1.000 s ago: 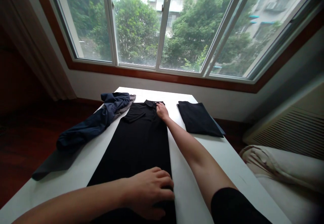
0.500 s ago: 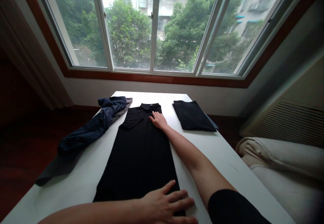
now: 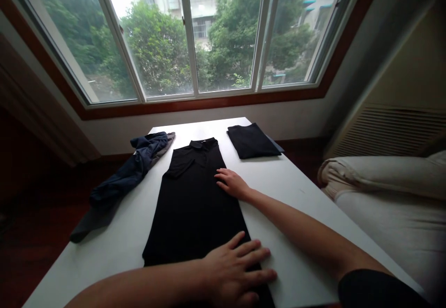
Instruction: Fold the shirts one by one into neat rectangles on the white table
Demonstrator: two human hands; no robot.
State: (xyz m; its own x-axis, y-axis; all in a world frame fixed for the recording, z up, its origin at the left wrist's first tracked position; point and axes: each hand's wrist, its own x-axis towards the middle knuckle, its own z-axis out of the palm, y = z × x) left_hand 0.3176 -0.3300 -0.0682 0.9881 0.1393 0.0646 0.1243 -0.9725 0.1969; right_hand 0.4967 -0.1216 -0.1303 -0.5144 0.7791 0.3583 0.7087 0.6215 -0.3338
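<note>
A black collared shirt (image 3: 198, 206) lies lengthwise on the white table (image 3: 296, 233), collar toward the window, one short sleeve folded over its left upper side. My right hand (image 3: 232, 183) rests flat on the shirt's right edge below the collar, fingers apart and pointing left. Nearer to me, my left hand (image 3: 239, 268) lies across the lower right edge, its fingers spread and reaching over the white tabletop. Neither hand grips the cloth. The shirt's bottom end is partly hidden by my left forearm.
Crumpled dark blue and grey clothes (image 3: 121, 178) hang over the table's left edge. A folded black garment (image 3: 253, 140) lies at the far right corner, with a greyish one beneath. Beyond the right edge is beige padded furniture (image 3: 386, 178); a window stands behind.
My right hand has slid down the shirt's right edge, away from the collar. My left hand stays at the lower right edge. The camera view has shifted and tilted.
</note>
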